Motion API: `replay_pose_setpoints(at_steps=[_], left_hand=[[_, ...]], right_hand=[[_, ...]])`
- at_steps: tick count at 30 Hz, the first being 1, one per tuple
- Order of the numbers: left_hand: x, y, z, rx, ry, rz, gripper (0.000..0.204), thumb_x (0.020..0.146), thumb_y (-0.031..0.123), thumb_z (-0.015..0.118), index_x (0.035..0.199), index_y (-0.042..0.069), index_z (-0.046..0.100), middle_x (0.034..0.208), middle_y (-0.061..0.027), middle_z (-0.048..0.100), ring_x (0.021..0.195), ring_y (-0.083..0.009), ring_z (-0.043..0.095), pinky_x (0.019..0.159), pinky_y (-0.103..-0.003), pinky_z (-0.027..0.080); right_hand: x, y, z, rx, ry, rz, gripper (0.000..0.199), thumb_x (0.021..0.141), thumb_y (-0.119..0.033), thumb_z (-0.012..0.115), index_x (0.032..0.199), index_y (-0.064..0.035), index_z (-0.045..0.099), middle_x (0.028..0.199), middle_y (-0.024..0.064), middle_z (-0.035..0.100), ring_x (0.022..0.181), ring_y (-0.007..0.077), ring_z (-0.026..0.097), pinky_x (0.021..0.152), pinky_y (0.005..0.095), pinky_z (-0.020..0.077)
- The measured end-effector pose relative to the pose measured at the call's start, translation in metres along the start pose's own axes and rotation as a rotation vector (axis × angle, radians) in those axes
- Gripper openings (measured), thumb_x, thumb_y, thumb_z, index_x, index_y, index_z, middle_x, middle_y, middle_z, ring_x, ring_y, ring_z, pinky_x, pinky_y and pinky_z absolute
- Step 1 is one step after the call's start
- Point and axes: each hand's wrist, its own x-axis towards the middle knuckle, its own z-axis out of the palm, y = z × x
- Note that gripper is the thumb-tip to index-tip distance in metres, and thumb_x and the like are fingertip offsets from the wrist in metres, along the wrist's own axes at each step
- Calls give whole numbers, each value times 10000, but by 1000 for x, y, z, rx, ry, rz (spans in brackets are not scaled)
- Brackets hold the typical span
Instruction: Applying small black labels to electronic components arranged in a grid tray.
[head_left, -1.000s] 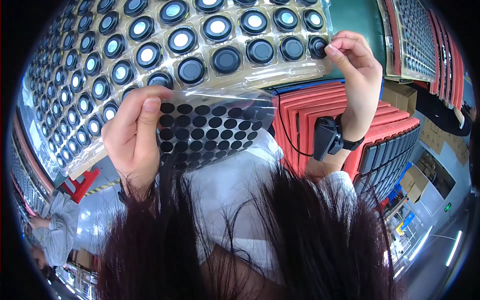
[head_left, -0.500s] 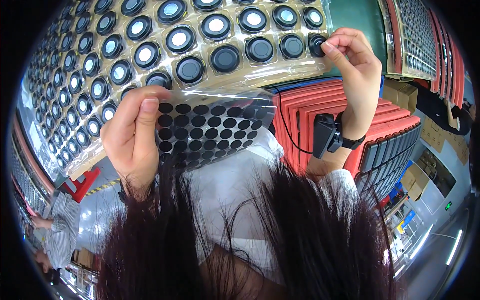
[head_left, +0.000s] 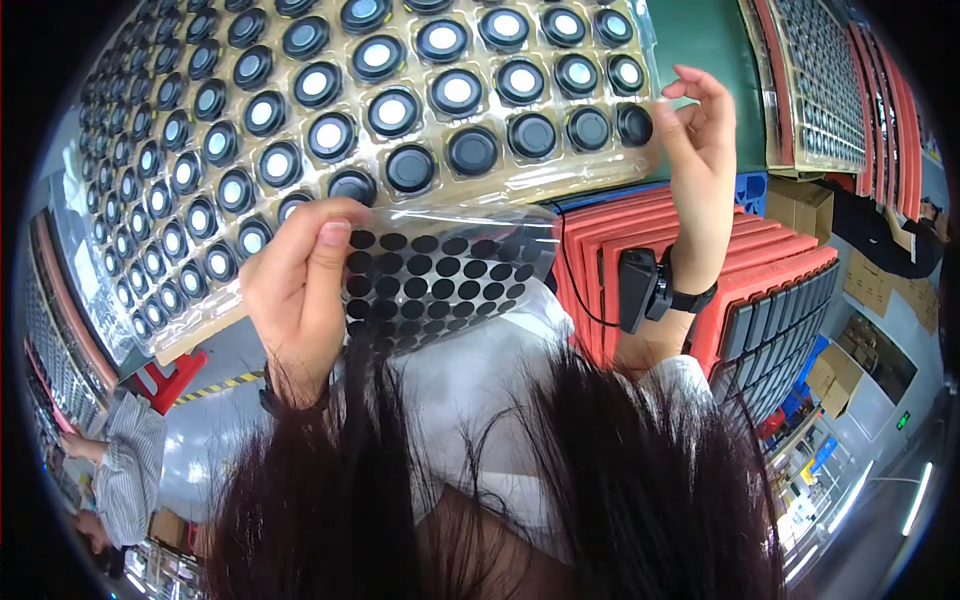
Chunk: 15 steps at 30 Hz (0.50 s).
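Note:
My left hand (head_left: 298,285) pinches the top left corner of a clear plastic sheet (head_left: 440,275) carrying rows of black round stickers. The sheet hangs just in front of a clear moulded tray (head_left: 560,182). Round black parts fill the tray. Most have a pale disc on top, while the front row, such as this round part (head_left: 472,150), shows dark tops. My right hand (head_left: 700,150) hovers just right of the front row's last round part (head_left: 634,126), its thumb and index finger apart and nothing visible between them.
Red foam trays (head_left: 640,260) are stacked below the table edge, beside black slotted trays (head_left: 775,320). Cardboard boxes (head_left: 800,205) stand at the right. A green surface (head_left: 705,50) borders the tray. Another person in a striped sleeve (head_left: 135,465) is at the lower left.
My right thumb and fingers have come off the front row's last part and spread apart. In the picture, the tray and the sheet in my left hand sit slightly lower and further right.

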Motion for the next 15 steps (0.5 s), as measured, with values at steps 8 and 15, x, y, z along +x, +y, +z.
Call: replay_pose_setpoints(at_steps=[8, 15], left_hand=[[-11, 7, -24, -14, 83, 8, 128, 849, 70, 484, 833, -1, 589, 626, -34, 554, 536, -68, 470, 513, -186, 365], [-24, 10, -51, -85, 170, 58, 128, 849, 66, 482, 848, -2, 590, 717, -57, 602, 615, -84, 520, 596, -193, 405]], right_hand=[[3, -16, 4, -51, -37, 25, 426, 713, -86, 656, 1093, -55, 468, 894, 13, 465, 615, 52, 436, 549, 179, 372], [-22, -100, 48, -19, -58, -354, 395, 690, -99, 661, 1047, -54, 499, 936, 50, 533, 714, 125, 526, 625, 241, 427]])
